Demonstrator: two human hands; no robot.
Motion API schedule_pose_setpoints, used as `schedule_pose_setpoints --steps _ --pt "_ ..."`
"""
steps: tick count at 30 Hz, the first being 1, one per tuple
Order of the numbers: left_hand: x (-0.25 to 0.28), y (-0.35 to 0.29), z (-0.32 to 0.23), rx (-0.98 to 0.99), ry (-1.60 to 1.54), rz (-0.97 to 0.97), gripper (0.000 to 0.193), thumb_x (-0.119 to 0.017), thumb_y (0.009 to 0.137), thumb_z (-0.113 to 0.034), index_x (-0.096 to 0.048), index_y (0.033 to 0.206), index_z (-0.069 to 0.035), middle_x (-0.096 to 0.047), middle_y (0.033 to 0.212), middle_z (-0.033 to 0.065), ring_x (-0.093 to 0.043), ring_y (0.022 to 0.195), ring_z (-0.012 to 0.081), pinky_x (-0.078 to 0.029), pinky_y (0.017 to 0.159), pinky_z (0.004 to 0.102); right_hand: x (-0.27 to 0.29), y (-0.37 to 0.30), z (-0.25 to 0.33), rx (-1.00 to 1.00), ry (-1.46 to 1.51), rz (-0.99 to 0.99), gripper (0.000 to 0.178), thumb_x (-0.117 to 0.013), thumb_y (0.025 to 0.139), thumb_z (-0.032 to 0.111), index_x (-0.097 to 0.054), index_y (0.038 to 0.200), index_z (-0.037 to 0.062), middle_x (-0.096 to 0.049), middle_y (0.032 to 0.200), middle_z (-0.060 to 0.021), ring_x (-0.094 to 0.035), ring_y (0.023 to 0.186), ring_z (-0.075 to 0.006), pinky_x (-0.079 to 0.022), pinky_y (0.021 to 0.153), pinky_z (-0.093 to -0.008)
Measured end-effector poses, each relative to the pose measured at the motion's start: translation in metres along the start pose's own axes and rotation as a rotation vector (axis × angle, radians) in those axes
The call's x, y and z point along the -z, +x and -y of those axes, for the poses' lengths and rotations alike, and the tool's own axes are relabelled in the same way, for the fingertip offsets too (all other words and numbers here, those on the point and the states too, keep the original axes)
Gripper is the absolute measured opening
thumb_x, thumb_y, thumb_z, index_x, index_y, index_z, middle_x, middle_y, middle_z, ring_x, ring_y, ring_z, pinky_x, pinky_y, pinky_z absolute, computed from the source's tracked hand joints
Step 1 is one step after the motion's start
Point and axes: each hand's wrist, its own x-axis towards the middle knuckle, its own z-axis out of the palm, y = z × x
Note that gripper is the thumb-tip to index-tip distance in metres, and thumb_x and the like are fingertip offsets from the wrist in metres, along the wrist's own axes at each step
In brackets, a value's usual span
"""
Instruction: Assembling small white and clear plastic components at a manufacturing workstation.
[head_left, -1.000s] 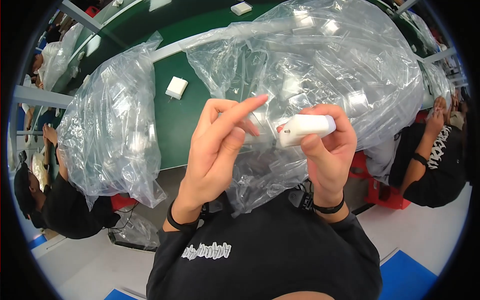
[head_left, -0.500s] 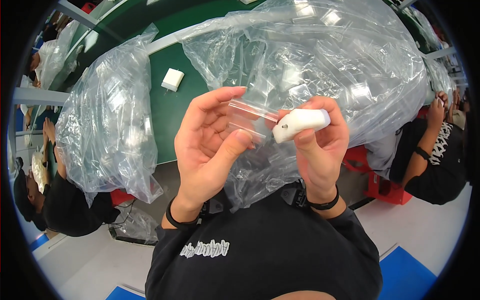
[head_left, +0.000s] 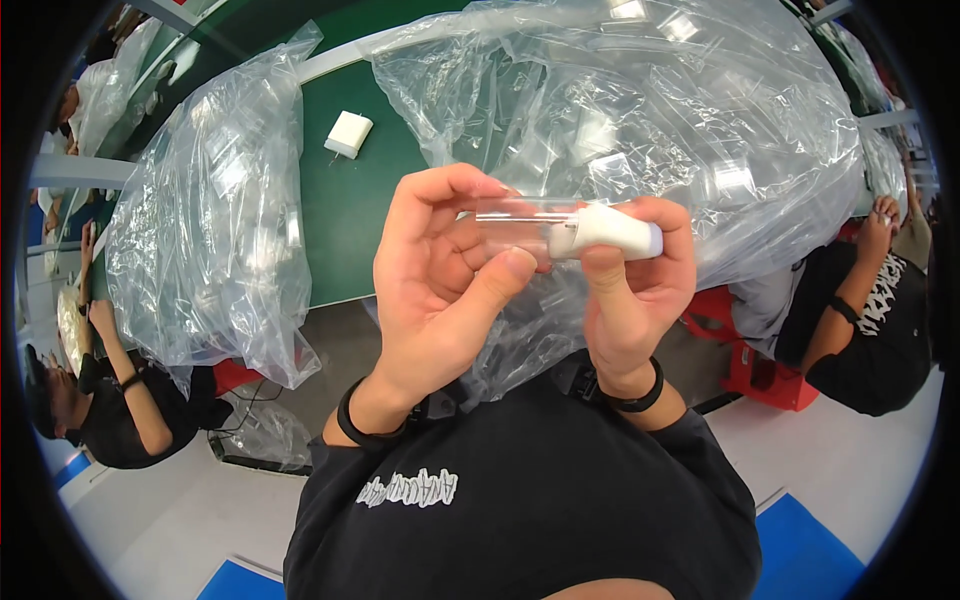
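Between my hands, a clear plastic tube (head_left: 515, 222) lies sideways with the narrow end of a white plastic piece (head_left: 606, 230) inside its right end. My left hand (head_left: 440, 260) is closed round the tube, thumb below and fingers behind and above. My right hand (head_left: 635, 290) pinches the white piece, thumb in front and fingers behind. That piece has a pale bluish end face on the right; a small dark pin or hole shows through the tube wall. On the green table lies a white block-shaped piece (head_left: 349, 134) with a thin prong.
A large clear plastic bag (head_left: 680, 120) holding shiny clear parts covers the table ahead and to the right. Another clear bag (head_left: 215, 230) hangs over the left side. Co-workers sit at both sides, with a red stool (head_left: 765, 378) at the right.
The tube and the white piece were apart and tilted; now they are lined up, and the piece's narrow end has gone into the tube. My left hand has moved to the right.
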Motion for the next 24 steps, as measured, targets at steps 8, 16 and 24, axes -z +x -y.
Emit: schedule_pose_setpoints --steps 8,16,24 --pt "0.007 -0.004 -0.005 0.033 0.021 0.034 0.041 -0.058 0.080 0.009 -0.038 0.115 0.005 -0.051 0.106 0.0156 -0.061 0.093 0.0200 -0.055 0.074 0.0298 0.009 -0.003 0.007 -0.065 -0.117 0.021 0.021 -0.066 0.081 0.004 -0.056 0.098 -0.0041 -0.063 0.092 -0.0117 -0.059 0.082 -0.0116 -0.047 0.071 -0.0231" --pt "0.014 -0.006 -0.002 -0.037 0.040 0.107 0.040 -0.058 0.079 0.010 -0.039 0.114 0.005 -0.055 0.101 0.0165 -0.063 0.088 0.0205 -0.056 0.072 0.0303 0.014 0.009 0.019 0.037 -0.415 0.147 0.016 -0.070 0.074 0.002 -0.063 0.087 -0.0044 -0.064 0.078 -0.0065 -0.057 0.069 -0.0071 -0.044 0.061 -0.0197" --pt "0.019 -0.006 -0.002 -0.066 0.083 0.123 0.038 -0.060 0.078 0.010 -0.043 0.111 0.007 -0.056 0.100 0.0171 -0.063 0.086 0.0201 -0.056 0.071 0.0296 0.016 0.011 0.020 0.108 -0.522 0.255 0.019 -0.073 0.072 0.003 -0.063 0.088 -0.0045 -0.065 0.076 -0.0070 -0.059 0.066 -0.0080 -0.046 0.057 -0.0205"
